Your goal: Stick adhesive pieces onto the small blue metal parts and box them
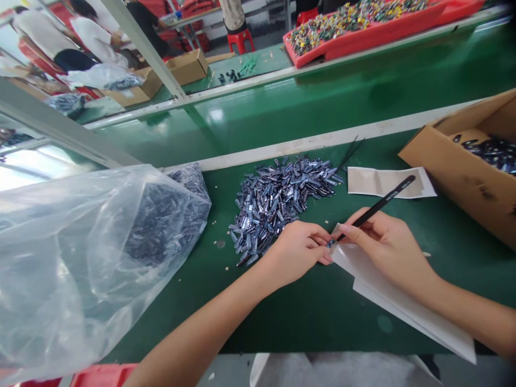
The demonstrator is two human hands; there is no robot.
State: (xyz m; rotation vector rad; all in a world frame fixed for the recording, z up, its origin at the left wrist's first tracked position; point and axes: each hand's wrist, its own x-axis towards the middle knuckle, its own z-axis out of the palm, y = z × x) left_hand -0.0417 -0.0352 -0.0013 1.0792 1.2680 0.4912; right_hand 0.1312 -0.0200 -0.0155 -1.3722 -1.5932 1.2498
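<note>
My left hand [300, 250] is closed, its fingertips pinching a small dark, shiny piece [331, 243]. Right beside it, my right hand [382, 242] grips black tweezers [379, 208], their tips angled down to that piece. A small pale scrap by the right fingertips is too blurred to name. White sheets [407, 306] lie beneath my right hand and forearm. Just beyond my left hand spreads a pile of small, glossy dark-blue pieces [278, 199], long and narrow.
A clear plastic bag [97, 236] full of similar pieces stands at the left. On the right are a cardboard box [467, 177] and a backing sheet [365, 181]. Behind a low ledge runs a green belt [250, 126]; a red tray [387, 33] and several people are beyond.
</note>
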